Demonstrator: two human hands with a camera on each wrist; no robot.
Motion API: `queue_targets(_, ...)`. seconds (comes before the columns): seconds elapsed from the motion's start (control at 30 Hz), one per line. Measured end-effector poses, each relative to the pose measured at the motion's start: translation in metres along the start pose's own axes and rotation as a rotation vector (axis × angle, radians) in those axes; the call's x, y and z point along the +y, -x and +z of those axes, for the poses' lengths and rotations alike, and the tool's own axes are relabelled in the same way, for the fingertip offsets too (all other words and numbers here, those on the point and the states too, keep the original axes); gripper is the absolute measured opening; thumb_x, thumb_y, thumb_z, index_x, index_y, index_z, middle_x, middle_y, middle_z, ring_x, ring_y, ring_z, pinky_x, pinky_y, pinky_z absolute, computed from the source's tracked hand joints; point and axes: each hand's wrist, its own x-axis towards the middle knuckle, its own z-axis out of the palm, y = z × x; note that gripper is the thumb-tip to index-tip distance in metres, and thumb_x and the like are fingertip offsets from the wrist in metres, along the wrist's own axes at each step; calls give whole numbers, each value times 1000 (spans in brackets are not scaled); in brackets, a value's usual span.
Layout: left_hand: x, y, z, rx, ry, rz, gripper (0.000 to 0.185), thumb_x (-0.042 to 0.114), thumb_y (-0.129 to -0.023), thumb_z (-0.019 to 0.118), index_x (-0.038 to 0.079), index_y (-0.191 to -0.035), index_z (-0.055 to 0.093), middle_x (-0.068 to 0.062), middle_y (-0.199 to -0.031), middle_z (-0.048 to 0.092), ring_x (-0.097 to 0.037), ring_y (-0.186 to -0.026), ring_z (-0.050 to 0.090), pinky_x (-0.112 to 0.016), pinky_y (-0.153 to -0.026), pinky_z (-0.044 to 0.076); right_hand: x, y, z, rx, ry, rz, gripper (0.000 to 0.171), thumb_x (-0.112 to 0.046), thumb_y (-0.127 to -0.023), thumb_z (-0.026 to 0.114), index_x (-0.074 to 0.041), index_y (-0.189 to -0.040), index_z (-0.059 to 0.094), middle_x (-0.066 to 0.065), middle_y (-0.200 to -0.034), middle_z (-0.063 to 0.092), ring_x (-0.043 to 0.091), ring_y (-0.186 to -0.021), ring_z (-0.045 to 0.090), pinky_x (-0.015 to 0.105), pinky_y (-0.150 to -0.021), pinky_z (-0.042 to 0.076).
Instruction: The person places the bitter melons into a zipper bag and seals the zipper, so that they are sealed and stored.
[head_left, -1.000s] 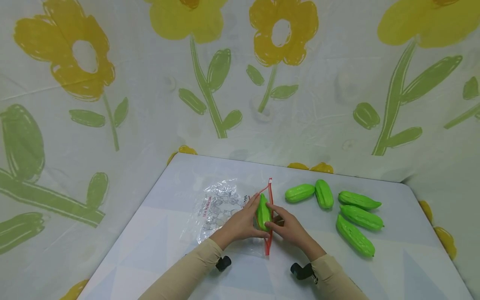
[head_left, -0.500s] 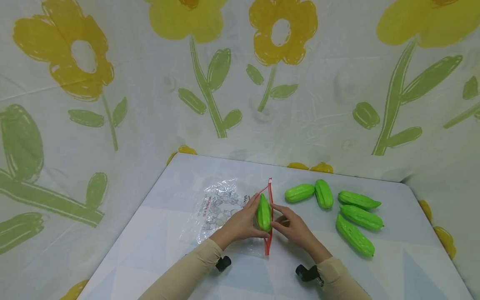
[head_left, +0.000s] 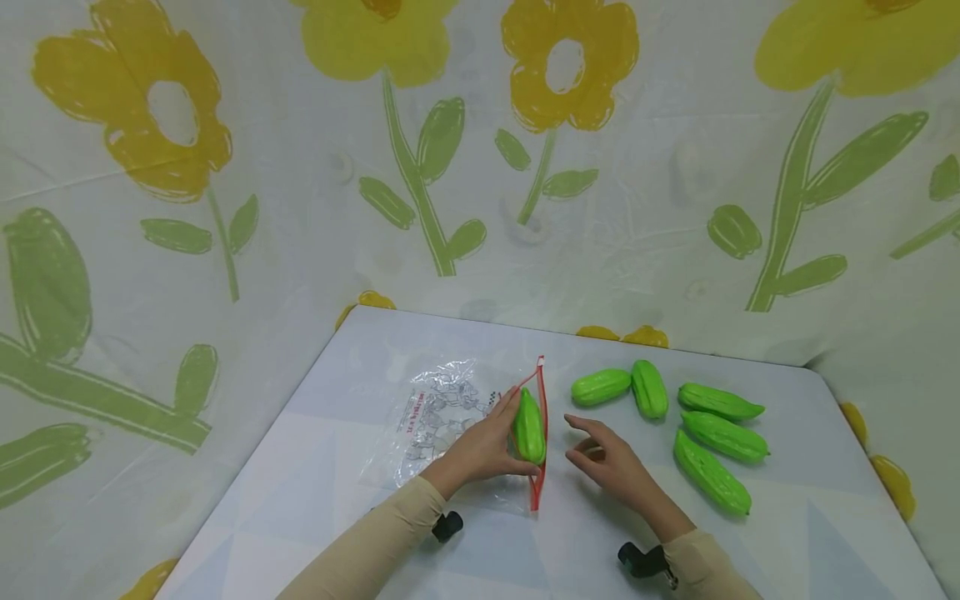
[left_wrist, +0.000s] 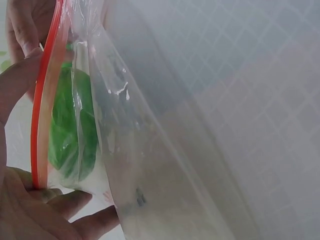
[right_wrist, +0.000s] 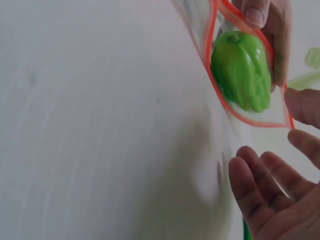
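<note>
Plainly, a clear bag point(head_left: 423, 417) lies on the bench point(head_left: 285, 508), the left hand point(head_left: 480, 450) gripping its red-edged mouth with thumb and fingers spread around 1 green vegetable point(head_left: 530, 429), which sits inside the opening at 3 o'clock from that hand. Next, the right hand point(head_left: 617, 468) hangs apart, fingers loosely bent, holding nothing, with 2 more vegetables point(head_left: 649, 390) at its 12 o'clock and 3 others point(head_left: 726, 436) near 3 o'clock.

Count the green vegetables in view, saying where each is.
6: one vegetable inside the opening of the clear bag; a left one and a right one paired right of it; a far one, a middle one and a near one grouped farther right. None seems hidden.
</note>
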Motion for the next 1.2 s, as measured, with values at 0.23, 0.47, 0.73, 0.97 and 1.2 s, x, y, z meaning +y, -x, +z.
queue_targets(0.23, 1, 0, -1, -8, 22, -5, 122, 63, -62, 74, 18, -151, 3, 6, -156, 1, -23, -134, 33, -39, -99, 42, 12, 9, -14, 19, 28, -15, 56, -24, -88, 64, -23, -139, 43, 3, -133, 49, 11, -95, 58, 32, -83, 51)
queue_targets(0.47, 1, 0, -1, -10, 4, -5, 123, 64, -62, 73, 17, -151, 2, 7, -156, 0, -23, -133, 34, -38, -100, 42, 22, 20, -26, 68, 50, -87, 55, -25, -87, 65, -20, -138, 45, 7, -131, 52, 10, -93, 60, 28, -78, 53)
queue_targets(0.73, 0, 0, -1, -2, 12, 6, 122, 63, -63, 74, 17, -151, 3, 6, -156, 1, -23, -133, 34, -38, -99, 42, 37, 33, -42, 100, 49, -102, 53, -28, -90, 61, -18, -139, 44, 8, -131, 51, 8, -94, 59, 26, -78, 52)
queue_targets(0.97, 0, 1, -1, 0, 13, 8, 122, 62, -63, 74, 17, -151, 3, 7, -156, 0, -24, -133, 34, -38, -99, 42, 41, 48, -54, 121, 42, -78, 51, -27, -90, 62, -18, -137, 46, 7, -128, 54, 6, -93, 59, 25, -76, 53)
queue_targets(1.2, -2, -1, 0, -3, 18, 7, 122, 62, -63, 75, 17, -151, 3, 8, -156, 0, -23, -134, 33, -38, -100, 41, 45, 61, -69, 167, 101, -82, 49, -19, -89, 62, -17, -136, 47, 8, -120, 60, 4, -90, 60, 22, -72, 53)
